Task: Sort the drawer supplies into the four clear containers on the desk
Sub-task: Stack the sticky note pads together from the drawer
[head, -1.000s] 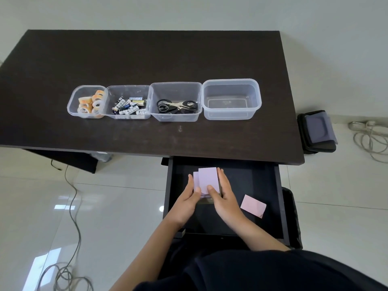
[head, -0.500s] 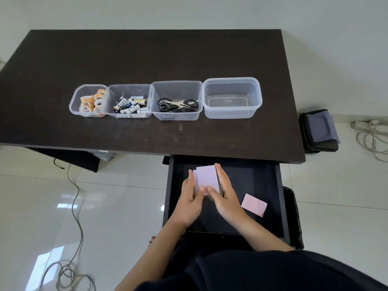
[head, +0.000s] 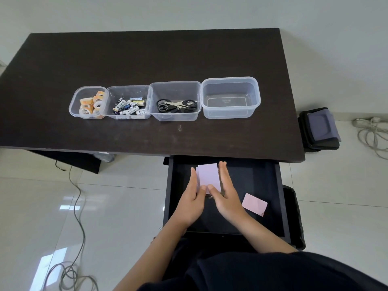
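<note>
Inside the open black drawer point(head: 279, 198), my left hand point(head: 192, 199) and my right hand point(head: 225, 194) press from both sides on a stack of pale purple sticky notes point(head: 209, 176). A single pink note pad point(head: 254, 204) lies to the right on the drawer floor. On the dark desk point(head: 147, 59) stand four clear containers in a row: one with tape rolls point(head: 89, 102), one with batteries point(head: 129, 106), one with scissors point(head: 177, 106), and an empty one point(head: 231, 97) at the right.
A black bag point(head: 320, 129) sits on the floor right of the desk, with a coiled white cable point(head: 372, 135) beyond it. A grey cable point(head: 77, 206) runs over the tiled floor at the left. My dark clothing fills the bottom of the view.
Both hands have stayed on the purple stack, shifting it slightly toward the desk. The pink pad has not moved.
</note>
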